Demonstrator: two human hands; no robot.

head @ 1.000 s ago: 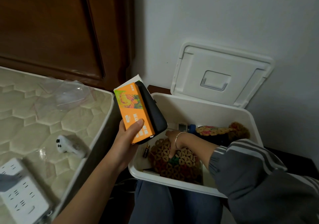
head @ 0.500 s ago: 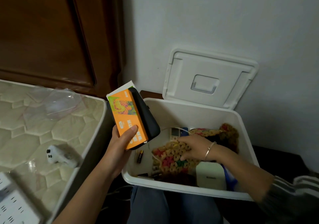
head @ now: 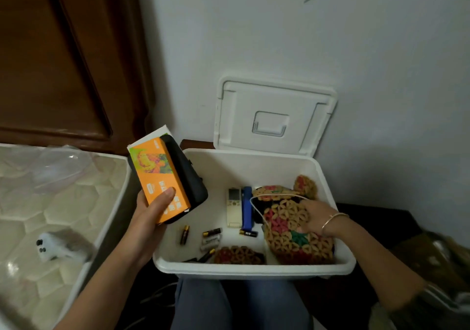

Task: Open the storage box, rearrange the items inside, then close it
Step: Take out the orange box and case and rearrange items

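Rearranging under way: the person's right hand (head: 314, 219) drags a tan, red and green crocheted piece (head: 287, 230) to the right side of the white plastic storage box (head: 254, 270), its fingers bent down into the yarn and gripping it. A second earlier that hand was buried in crochet at the box's front left corner. The sweep across has bared the floor of the box, where a slim white remote control (head: 234, 207) and a blue oblong object (head: 246, 207) lie side by side near the middle, with loose batteries (head: 211, 232) scattered towards the front left. A smaller crocheted round (head: 237, 254) rests against the front wall.

The left hand (head: 152, 217) has kept its load above the box's left edge: an orange cardboard carton (head: 159, 179) stacked with a black soft pouch (head: 189, 177), the thumb pressed across the carton's face and the fingers wrapped out of sight behind.

The box sits against the pale wall, between the mattress edge and the person's knees. Its white hinged lid (head: 274, 95) stands open, leaning on the wall. The cleared left half looks ready to take the carton and pouch; closing is not yet in reach.
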